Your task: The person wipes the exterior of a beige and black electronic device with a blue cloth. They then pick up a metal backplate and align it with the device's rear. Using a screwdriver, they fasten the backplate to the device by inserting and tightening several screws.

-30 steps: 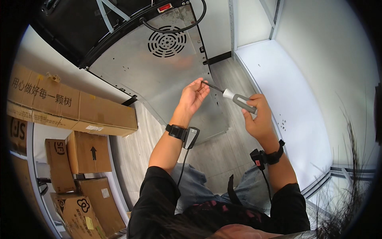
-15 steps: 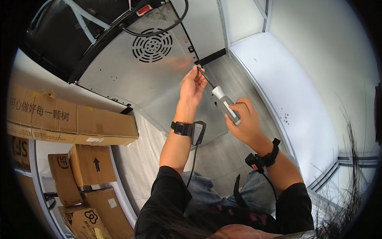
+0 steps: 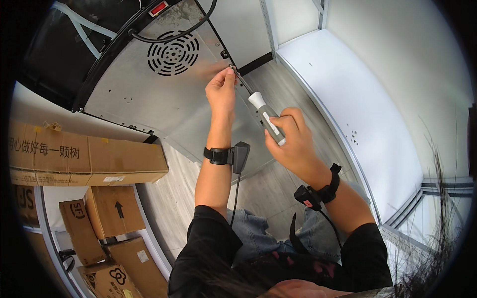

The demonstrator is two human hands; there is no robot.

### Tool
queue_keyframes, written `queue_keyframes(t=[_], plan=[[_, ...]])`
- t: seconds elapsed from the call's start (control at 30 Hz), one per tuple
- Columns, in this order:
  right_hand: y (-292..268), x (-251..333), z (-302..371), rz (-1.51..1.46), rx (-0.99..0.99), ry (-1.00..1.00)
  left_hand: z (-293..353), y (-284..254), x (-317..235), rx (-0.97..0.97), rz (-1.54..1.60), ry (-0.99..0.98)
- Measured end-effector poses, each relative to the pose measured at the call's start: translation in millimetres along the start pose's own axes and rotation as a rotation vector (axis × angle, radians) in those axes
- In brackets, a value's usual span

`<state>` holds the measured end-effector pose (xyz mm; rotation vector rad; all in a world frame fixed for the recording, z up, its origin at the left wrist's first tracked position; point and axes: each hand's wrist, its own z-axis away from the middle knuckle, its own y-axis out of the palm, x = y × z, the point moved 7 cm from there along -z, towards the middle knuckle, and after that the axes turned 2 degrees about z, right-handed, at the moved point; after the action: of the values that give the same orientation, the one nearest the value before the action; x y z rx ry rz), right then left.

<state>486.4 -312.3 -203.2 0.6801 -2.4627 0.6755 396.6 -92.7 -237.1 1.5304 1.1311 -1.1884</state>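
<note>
My right hand (image 3: 293, 136) is wrapped round the grey and white handle of a screwdriver (image 3: 266, 114). Its thin metal shaft slants up and left toward the right edge of a bare metal panel (image 3: 164, 104). At that edge, my left hand (image 3: 221, 92) is pinched close beside the screwdriver's tip. Whatever lies between its thumb and fingers is too small and too covered to tell. The panel has a round slotted vent (image 3: 173, 53) and several small holes along its edge.
A black cable (image 3: 174, 39) loops across the panel's top, near a red switch (image 3: 159, 9). A long cardboard box (image 3: 124, 159) juts in from the left, above a shelf of smaller cartons (image 3: 117, 211). To the right runs a low white ledge (image 3: 357, 119). Both wrists wear strapped, cabled devices.
The view has shifted, so the scene sits farther up and left. My left hand has turned and its fingers have drawn closer together at the panel's edge. The screwdriver stays in my right hand.
</note>
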Motion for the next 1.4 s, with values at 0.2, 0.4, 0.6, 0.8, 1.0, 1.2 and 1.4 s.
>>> queue_keyframes(t=[0.2,0.4,0.6,0.8,1.0,1.2,1.4], plan=[[3,8,-2,-0.011,-0.003,-0.013,-3,-13,-7,-0.075,-0.296,0.308],[-2,14,-9,0.031,-0.076,-0.065,3,-10,-11,0.109,-0.350,0.284],[8,15,-3,0.091,-0.041,-0.072,28,20,-12,0.477,0.204,-0.249],[10,12,1,0.157,-0.026,-0.073,34,25,-5,0.566,0.295,-0.306],[8,23,0,0.111,-0.101,-0.181,32,23,-3,0.425,0.235,-0.295],[11,8,5,0.214,0.016,-0.016,42,28,-10,0.399,0.138,-0.264],[1,19,-4,0.203,-0.097,-0.060,47,32,-2,0.342,0.293,-0.359]])
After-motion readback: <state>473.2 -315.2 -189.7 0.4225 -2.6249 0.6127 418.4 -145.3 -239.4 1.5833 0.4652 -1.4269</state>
